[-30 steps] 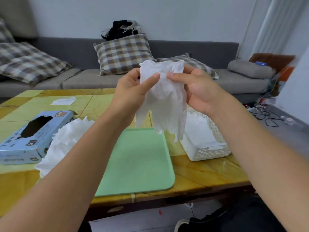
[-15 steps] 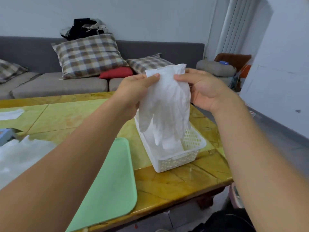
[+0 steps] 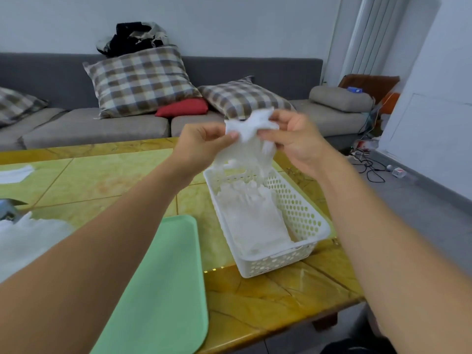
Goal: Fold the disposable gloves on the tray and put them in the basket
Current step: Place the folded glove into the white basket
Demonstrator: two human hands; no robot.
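Note:
A translucent white disposable glove (image 3: 249,139) hangs over the far end of the white perforated basket (image 3: 301,213). My left hand (image 3: 201,144) pinches its upper left edge, and my right hand (image 3: 293,139) pinches its upper right edge. The glove's lower part dangles down into the basket, where several folded gloves (image 3: 251,218) lie. The green tray (image 3: 163,284) lies bare at the near left. A heap of loose gloves (image 3: 28,238) sits at the left edge, partly behind my left forearm.
The yellow stone-patterned table (image 3: 268,302) ends just right of the basket. A corner of a glove box (image 3: 7,208) shows at the far left, and a white sheet (image 3: 15,173) lies beyond it. A grey sofa (image 3: 76,129) with checked cushions stands behind the table.
Both hands have carried the glove from over the tray to over the basket and lowered it. Its top edge is bunched now, and its lower part reaches into the basket.

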